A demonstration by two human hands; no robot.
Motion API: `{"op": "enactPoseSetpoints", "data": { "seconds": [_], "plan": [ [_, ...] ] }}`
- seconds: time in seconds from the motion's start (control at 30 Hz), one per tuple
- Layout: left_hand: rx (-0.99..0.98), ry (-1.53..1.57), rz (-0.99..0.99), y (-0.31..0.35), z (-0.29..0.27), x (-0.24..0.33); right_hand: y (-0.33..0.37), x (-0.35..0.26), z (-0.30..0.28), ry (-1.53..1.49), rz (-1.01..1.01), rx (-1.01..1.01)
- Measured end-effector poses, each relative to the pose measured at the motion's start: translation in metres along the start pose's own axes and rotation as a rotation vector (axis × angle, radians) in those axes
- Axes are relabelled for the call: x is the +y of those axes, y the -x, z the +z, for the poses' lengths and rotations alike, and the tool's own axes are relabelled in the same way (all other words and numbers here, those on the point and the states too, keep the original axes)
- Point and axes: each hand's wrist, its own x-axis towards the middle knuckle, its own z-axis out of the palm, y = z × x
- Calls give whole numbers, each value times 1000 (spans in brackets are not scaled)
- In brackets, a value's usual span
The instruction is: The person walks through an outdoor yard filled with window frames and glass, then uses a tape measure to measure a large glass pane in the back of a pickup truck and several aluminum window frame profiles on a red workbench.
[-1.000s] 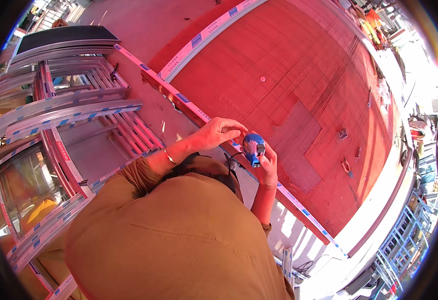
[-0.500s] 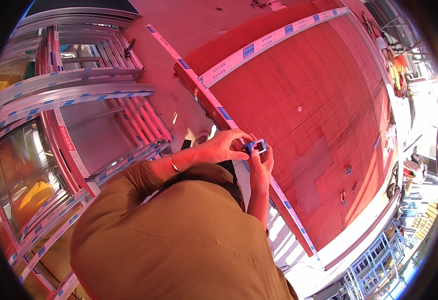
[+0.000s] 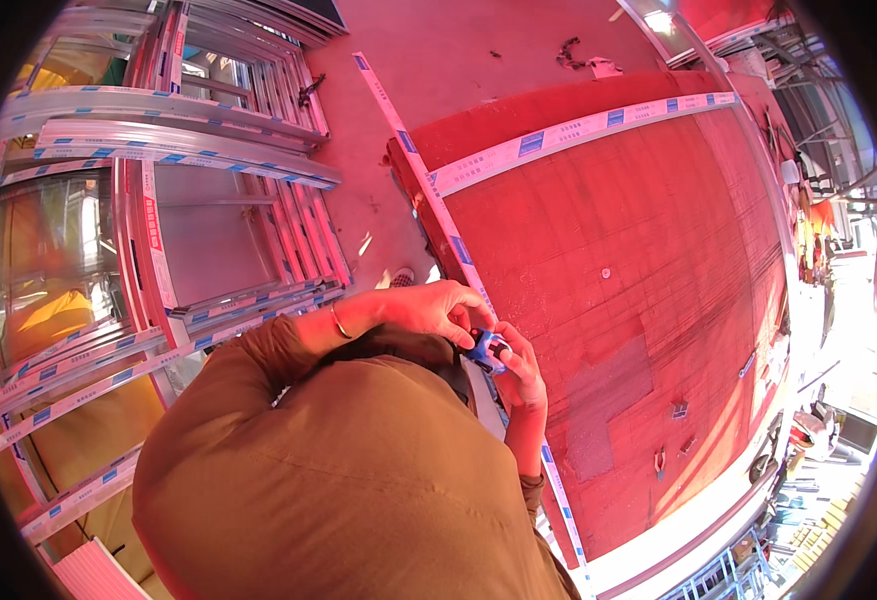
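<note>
In front of my chest both hands are at a small blue, white and black blocky piece (image 3: 487,350) whose kind I cannot make out. My right hand (image 3: 520,372) grips it from the right, the fingers curled around its side. My left hand (image 3: 446,310), with a bracelet at the wrist, closes on it from the upper left, thumb and fingertips at its edge. Just beyond the hands runs a long profile bar (image 3: 450,232) with blue-and-white film, along the near edge of a red-covered worktable (image 3: 598,240). A second filmed bar (image 3: 578,130) lies across the table's far end.
Stacked metal frames with glass panes (image 3: 198,240) stand at my left. On the table lie pliers (image 3: 659,462), a small metal bracket (image 3: 679,410) and a slim tool (image 3: 747,364). A blue metal rack (image 3: 733,575) stands at the lower right.
Both hands have come lower with the blue piece, and it has turned, so its square opening no longer faces up. My view has shifted, moving the table and frames in the picture.
</note>
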Motion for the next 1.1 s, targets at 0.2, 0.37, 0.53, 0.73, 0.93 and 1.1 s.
{"op": "enactPoseSetpoints", "data": {
  "seconds": [0.2,0.37,0.53,0.73,0.93,1.1],
  "plan": [
    [92,-143,-55,1,-12,8,-3,-4,12,128,-22,-35],
    [66,-256,-73,-8,-28,5,-21,-12,33,239,-53,95],
    [62,-201,-134,-10,-68,3,-57,-18,55,333,-73,130],
    [251,130,-121,-4,-170,-12,-110,-28,50,580,113,195],
    [611,393,-62,13,-325,-28,-151,-20,15,680,409,339],
    [804,595,-90,14,-427,-48,-147,-32,-1,662,456,442]
  ]
}}
